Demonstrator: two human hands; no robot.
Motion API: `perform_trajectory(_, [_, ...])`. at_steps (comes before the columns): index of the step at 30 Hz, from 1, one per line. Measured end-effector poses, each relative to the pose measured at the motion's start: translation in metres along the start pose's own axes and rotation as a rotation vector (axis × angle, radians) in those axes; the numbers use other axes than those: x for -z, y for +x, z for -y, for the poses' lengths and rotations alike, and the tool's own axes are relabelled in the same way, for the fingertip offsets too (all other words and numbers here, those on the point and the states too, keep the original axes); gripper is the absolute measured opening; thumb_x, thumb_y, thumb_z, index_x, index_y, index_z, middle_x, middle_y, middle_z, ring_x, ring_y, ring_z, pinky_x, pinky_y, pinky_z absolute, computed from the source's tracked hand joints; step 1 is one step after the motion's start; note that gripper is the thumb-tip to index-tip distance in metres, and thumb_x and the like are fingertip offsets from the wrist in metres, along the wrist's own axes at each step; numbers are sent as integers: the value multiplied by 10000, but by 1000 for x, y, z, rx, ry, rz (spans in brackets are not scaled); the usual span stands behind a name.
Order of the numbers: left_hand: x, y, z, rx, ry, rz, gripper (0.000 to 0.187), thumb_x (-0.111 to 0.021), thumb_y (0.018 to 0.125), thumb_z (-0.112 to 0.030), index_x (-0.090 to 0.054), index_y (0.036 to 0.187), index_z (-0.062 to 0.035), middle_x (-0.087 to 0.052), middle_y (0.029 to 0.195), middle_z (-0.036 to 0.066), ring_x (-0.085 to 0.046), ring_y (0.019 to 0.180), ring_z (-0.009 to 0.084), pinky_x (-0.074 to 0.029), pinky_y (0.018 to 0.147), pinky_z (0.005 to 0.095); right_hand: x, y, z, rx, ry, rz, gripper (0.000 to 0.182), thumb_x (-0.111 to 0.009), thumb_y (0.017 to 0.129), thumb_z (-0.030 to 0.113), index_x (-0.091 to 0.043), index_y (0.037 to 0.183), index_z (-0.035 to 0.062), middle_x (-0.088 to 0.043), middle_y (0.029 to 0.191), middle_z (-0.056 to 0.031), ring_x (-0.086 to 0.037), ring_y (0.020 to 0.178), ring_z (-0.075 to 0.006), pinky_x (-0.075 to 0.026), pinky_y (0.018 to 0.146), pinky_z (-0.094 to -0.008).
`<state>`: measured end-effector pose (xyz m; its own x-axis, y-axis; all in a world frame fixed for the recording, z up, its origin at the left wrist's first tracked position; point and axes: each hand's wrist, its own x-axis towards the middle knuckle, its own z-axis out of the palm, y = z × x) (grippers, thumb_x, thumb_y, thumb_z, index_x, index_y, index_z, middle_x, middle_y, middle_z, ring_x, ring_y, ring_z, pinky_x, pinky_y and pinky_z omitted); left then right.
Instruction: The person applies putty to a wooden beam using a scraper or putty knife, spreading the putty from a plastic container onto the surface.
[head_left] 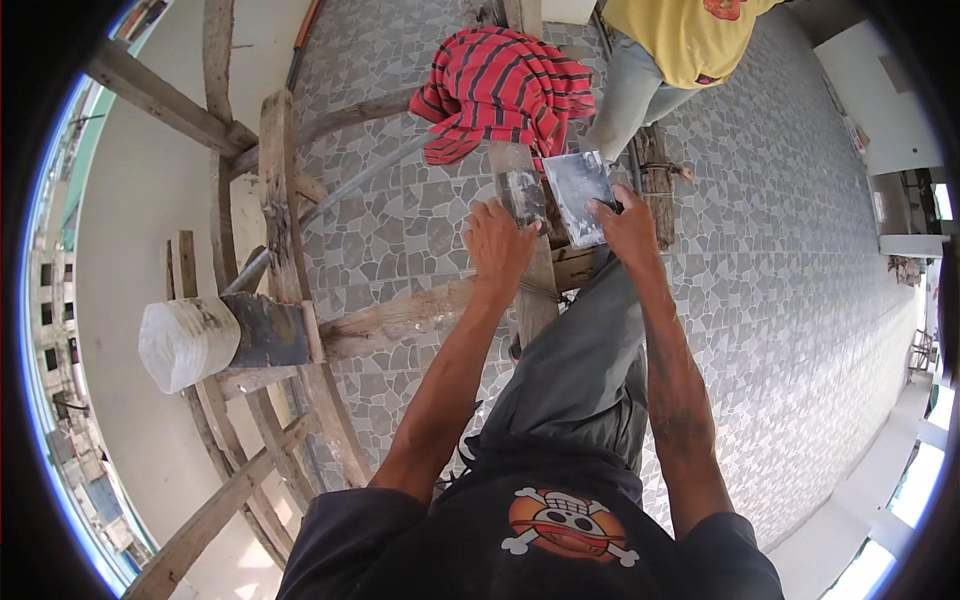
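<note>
My right hand grips a flat rectangular plate, grey-blue and smeared with white, its thumb lying across the near face. Just left of it, my left hand has its fingers closed at the lower edge of a smaller dark flat piece, also streaked white. That piece overlaps an upright wooden plank, and the two flat pieces are side by side. Behind them hangs a red cloth with black stripes.
Wooden scaffold beams stand at left, with a crossbeam below my left hand. A whitish plastic container rests there beside a dark board. A person in a yellow shirt is at the top. Below spreads a stone-patterned floor.
</note>
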<state>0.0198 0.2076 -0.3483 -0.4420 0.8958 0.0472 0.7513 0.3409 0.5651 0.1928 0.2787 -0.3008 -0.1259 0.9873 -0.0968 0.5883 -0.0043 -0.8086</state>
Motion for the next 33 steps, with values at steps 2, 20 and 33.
perform_trajectory(2, [-1,0,-7,32,23,-6,539,-813,699,-300,-546,1039,23,-534,1042,175,-553,1001,363,-443,832,462,7,-15,7,17,22,-43,254,-678,810,188,-617,930,-27,-615,760,-149,-546,655,-218,-451,657,-348])
perform_trajectory(20, [-5,30,61,-95,-91,154,133,-647,749,-70,-629,852,12,-678,797,170,-656,752,326,-505,683,395,26,-45,2,-43,-33,-77,411,-676,836,228,-610,1132,-49,-668,923,-184,-626,804,-219,-478,771,-321])
perform_trajectory(33, [53,42,37,297,-950,466,233,-706,840,-226,-649,980,-48,-656,869,-11,-573,783,73,-466,711,268,21,-47,5,-168,173,-9,267,-684,823,201,-619,979,-5,-622,751,-70,-528,682,-107,-446,639,-294])
